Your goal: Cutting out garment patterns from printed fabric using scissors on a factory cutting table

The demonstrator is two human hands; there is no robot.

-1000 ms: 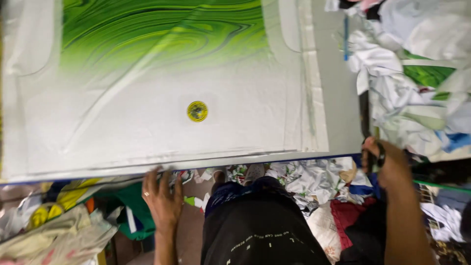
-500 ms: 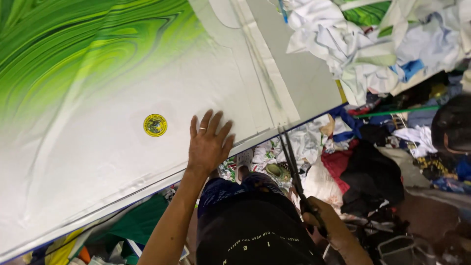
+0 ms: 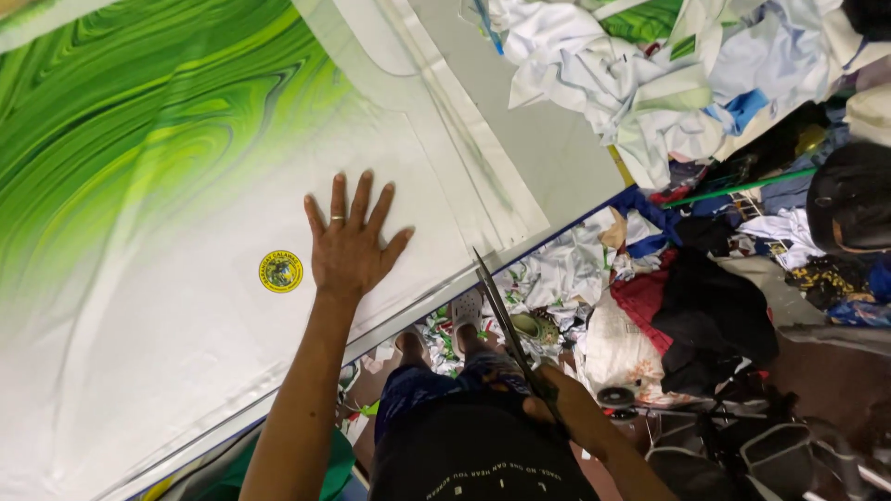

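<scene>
Nearest the camera, long scissors [image 3: 506,320] are gripped in the right hand [image 3: 548,408], held low beside the body, blades pointing up toward the table edge [image 3: 557,218]. Farther out, the left hand [image 3: 351,243] is laid flat with its fingers spread on the white and green printed fabric [image 3: 186,186], just right of 1 round yellow badge [image 3: 280,272]. Beyond the table, fabric scraps [image 3: 631,74] are heaped.

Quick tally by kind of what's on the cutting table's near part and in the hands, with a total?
Printed fabric sheet, white with green swirl: 1
Round yellow badge print: 1
Scissors: 1
Hands: 2, left hand flat on the fabric, right hand holding the scissors
Total: 5
</scene>
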